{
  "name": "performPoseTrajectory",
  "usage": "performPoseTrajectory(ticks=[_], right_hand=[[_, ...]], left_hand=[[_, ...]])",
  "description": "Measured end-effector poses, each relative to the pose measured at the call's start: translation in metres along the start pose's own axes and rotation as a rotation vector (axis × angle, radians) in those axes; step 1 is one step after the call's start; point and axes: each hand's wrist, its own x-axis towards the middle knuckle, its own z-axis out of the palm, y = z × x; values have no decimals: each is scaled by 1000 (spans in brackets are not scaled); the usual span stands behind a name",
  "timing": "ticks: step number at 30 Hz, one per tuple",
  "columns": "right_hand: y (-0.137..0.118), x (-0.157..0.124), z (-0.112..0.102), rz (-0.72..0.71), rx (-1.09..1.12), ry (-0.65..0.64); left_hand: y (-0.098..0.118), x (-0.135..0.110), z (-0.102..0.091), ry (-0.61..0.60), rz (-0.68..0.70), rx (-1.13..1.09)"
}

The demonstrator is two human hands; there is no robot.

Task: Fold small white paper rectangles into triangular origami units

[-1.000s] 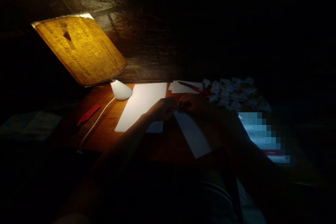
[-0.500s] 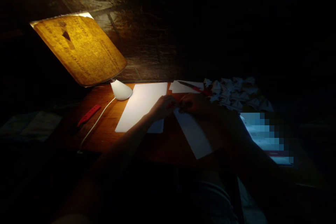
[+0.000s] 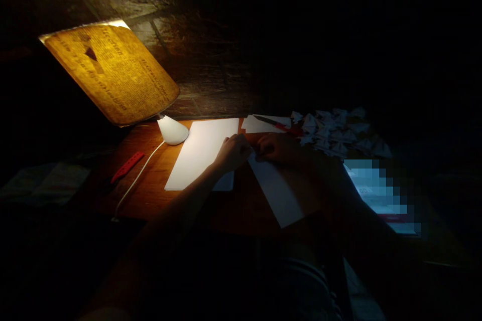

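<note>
My left hand (image 3: pixel 234 150) is closed, with its fingertips pinched at the far end of a white paper strip (image 3: pixel 276 193). From the other side my right hand (image 3: pixel 273 147), dim in shadow, has its fingers curled on that same end. The strip slants toward me across the wooden table, and its far end is partly hidden by the fingers. Under and beside my left wrist lies a stack of white paper (image 3: pixel 205 148). Beyond my right hand, scissors with red handles (image 3: pixel 284 128) rest on smaller white paper pieces (image 3: pixel 253 124).
A lamp with a yellowed printed shade (image 3: pixel 113 72) and white base (image 3: pixel 173 130) stands at the left, its cord (image 3: pixel 135 178) crossing the table. Nearby lies a red cutter (image 3: pixel 127 165). Several folded paper pieces (image 3: pixel 339 133) are piled at right, behind a lit screen (image 3: pixel 371 190).
My left hand has turned slightly and is better lit at the strip's end. My right hand has shifted a little. The strip stays nearly in place.
</note>
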Motion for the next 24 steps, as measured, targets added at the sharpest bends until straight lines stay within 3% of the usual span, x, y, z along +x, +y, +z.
performPoseTrajectory(ticks=[10, 17, 24], right_hand=[[-6, -3, -1, 21, -7, 29], [-11, -7, -1, 78, -44, 86], [-6, -3, -2, 10, -21, 3]], left_hand=[[-1, 1, 1, 42, -54, -26], [-3, 3, 2, 6, -92, -51], [-4, 2, 5, 40, -96, -52]])
